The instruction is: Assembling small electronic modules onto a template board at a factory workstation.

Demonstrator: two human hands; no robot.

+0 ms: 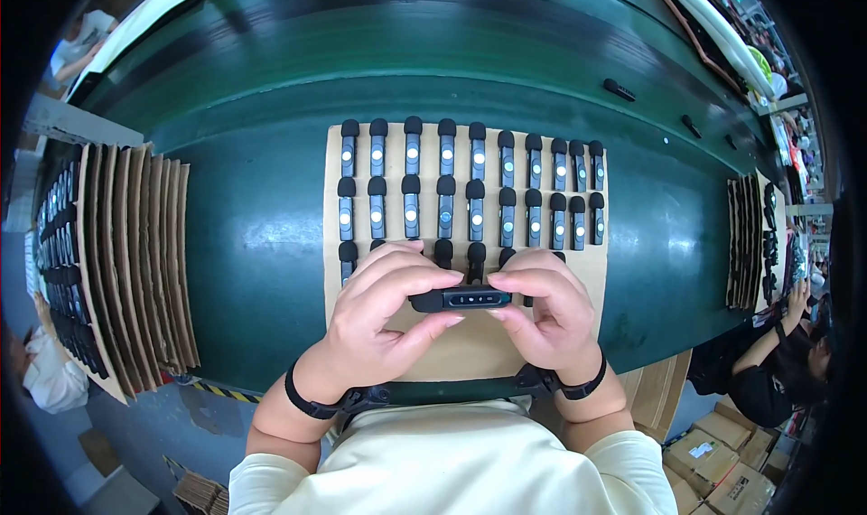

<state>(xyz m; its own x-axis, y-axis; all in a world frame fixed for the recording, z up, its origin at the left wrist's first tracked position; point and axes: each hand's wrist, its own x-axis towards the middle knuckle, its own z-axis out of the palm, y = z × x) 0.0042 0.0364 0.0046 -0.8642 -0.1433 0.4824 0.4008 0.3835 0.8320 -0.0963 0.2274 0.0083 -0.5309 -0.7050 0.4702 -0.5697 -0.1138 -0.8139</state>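
Between my two hands, over the near part of a cardboard sheet [452, 367], is a black clip-on microphone [479, 299] with a dark foam cap at its left end. My left hand [372, 314] pinches the foam-capped end between thumb and fingers. At the other end, the thumb and fingertips of my right hand [553, 314] close on the body. Small lit marks show on its upward face. Beyond my hands, similar foam-capped microphones [446, 206] lie in rows on the sheet, many with a pale round dot. My hands partly hide the nearest row.
Upright cardboard sheets [144, 262] stand at the left, with microphones on the outermost. Another stack [744, 244] is at the right. A few loose black pieces [619, 89] lie on the green table [253, 244]. Cardboard boxes [713, 456] sit lower right. Other people are at both sides.
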